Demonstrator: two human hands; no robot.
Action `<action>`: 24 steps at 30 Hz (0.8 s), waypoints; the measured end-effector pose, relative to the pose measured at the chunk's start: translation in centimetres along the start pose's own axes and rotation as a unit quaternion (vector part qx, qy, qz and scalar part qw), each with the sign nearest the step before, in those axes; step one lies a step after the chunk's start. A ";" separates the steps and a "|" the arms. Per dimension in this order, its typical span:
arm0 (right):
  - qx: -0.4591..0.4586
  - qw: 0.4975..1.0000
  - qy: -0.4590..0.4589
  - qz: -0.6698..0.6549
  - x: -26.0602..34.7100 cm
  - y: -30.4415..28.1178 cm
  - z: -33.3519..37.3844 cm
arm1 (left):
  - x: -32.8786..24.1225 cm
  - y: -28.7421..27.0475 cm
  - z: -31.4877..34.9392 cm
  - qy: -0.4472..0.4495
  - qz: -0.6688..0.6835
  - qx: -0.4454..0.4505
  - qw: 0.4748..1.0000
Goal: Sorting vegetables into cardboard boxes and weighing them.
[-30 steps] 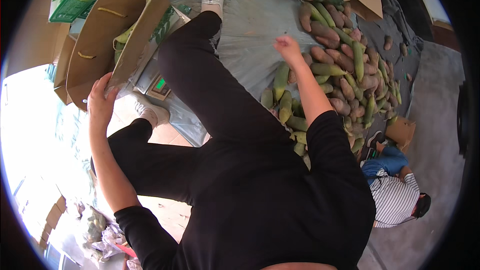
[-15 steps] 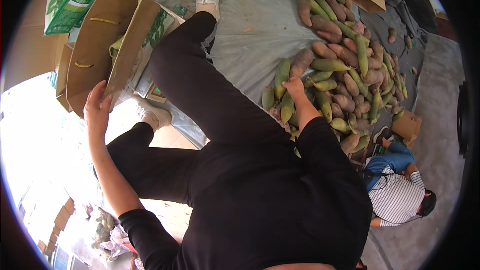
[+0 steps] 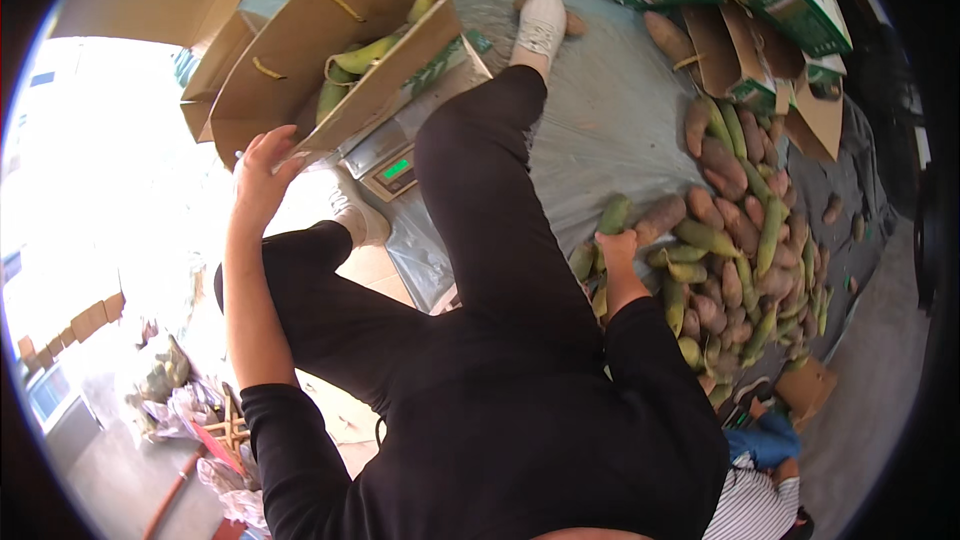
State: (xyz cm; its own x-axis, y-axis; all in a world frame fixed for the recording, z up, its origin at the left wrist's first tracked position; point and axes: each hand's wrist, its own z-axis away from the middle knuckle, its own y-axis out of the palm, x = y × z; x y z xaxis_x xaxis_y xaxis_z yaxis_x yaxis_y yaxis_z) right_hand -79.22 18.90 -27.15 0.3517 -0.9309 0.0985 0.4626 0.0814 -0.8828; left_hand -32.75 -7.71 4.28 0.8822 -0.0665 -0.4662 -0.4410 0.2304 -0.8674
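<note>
Nearest, right hand (image 3: 618, 248), fingers partly hidden, grip closed about a green radish (image 3: 614, 210) at the edge of the mixed heap (image 3: 745, 230); left hand (image 3: 264, 168), fingers half-bent, grip touching the open carton's (image 3: 265, 105) near corner, firmness unclear; beyond, vegetables (image 3: 360, 57) inside, half hidden by its wall.

Open brown carton (image 3: 300, 40), green radish (image 3: 615, 210), seemingly gripped
</note>
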 end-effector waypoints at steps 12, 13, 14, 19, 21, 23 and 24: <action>0.082 0.978 -0.080 -0.177 1.6 -1.0 -2.3 | 0.2 -0.4 0.2 -0.002 -0.006 0.000 1.000; 0.068 0.968 -0.132 -0.203 3.1 -1.8 -2.4 | 0.1 -0.4 0.3 0.001 -0.005 0.003 1.000; 0.054 0.955 -0.183 -0.228 4.7 -2.8 -2.6 | -0.1 -0.5 0.4 0.001 -0.003 0.000 1.000; 0.078 0.880 -0.328 -0.334 15.6 -11.7 -0.9 | -0.6 -0.9 0.8 -0.008 -0.010 0.013 1.000; 0.018 0.850 -0.421 -0.316 19.8 -15.7 0.7 | -0.5 -0.9 0.6 0.000 -0.014 0.010 1.000; -0.040 0.812 -0.510 -0.280 24.4 -19.8 4.0 | -0.3 -1.0 0.9 0.003 -0.022 0.004 1.000; -0.068 0.790 -0.548 -0.265 26.4 -21.6 5.7 | -0.3 -1.0 0.9 0.005 -0.024 0.007 1.000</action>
State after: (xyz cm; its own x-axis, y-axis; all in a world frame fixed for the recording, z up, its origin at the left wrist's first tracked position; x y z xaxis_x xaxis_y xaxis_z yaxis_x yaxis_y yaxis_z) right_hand -75.32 -5.40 -2.91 0.6660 0.0529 0.7441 0.7159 -0.3258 -0.6176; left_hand -32.43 -7.09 5.39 0.9004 -0.0880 -0.4260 -0.3959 0.2404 -0.8863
